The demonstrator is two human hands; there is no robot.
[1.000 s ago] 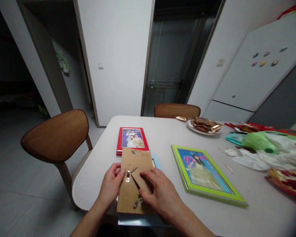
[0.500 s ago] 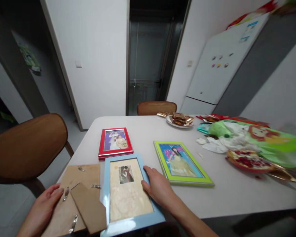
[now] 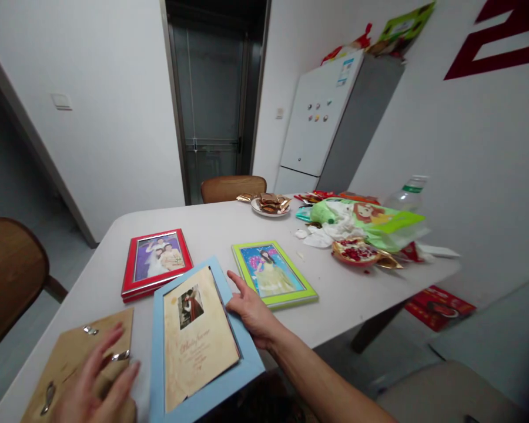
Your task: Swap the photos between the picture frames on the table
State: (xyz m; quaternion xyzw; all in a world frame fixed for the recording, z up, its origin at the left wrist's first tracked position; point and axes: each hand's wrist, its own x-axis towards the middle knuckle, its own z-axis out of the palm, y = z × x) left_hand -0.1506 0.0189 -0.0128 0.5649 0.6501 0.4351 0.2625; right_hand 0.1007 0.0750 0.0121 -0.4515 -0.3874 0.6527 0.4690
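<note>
My right hand [image 3: 252,311] grips the right edge of a light blue picture frame [image 3: 158,341], which is tilted up off the table. Inside it, a cream paper insert [image 3: 189,358] with a small photo sits slightly askew. My left hand [image 3: 94,382], somewhat blurred, hovers with fingers spread over a brown backing board [image 3: 77,346] with metal clips and partly covers it. Behind the blue frame lies a red picture frame [image 3: 158,258] with a group photo. To the right lies a lime green picture frame [image 3: 275,276] showing a figure in a long yellow dress.
On the white table [image 3: 220,226] stand a plate [image 3: 271,210] of wrapped snacks, half a pomegranate [image 3: 355,251], a green plastic bag [image 3: 379,226] and a clear bottle [image 3: 409,195]. Brown chairs stand at the left [image 3: 13,276] and the far side [image 3: 233,188].
My view has swung to the right. The blue frame has been tilted up by my right hand, its insert now skewed. My left hand has let go of the backing board and spread its fingers.
</note>
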